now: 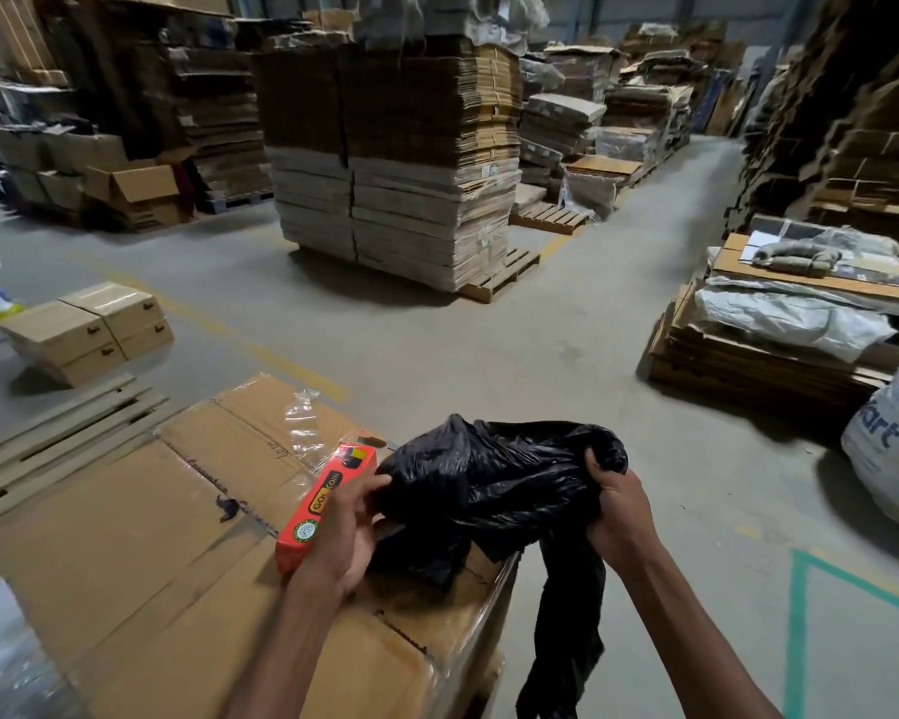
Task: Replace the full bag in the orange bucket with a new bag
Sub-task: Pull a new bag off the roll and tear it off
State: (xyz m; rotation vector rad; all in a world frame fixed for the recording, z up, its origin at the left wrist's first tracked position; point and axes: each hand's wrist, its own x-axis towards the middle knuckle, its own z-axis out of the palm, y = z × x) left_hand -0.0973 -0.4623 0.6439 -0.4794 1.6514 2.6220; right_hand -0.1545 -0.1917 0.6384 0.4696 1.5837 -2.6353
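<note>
The left hand (343, 529) and right hand (618, 516) are curled at lower centre of the frame, above a large cardboard carton (151, 537). A crumpled black bag (494, 480) is gripped between them, one end each. An orange box (317, 511) is laid just left.

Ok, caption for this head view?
Left hand and right hand grip a crumpled black plastic bag over a brown cardboard box.

The small box (328, 503) lies on the big carton (125, 537), just left of the bag (494, 480); a stack of cardboard (400, 163) stands far behind.
</note>
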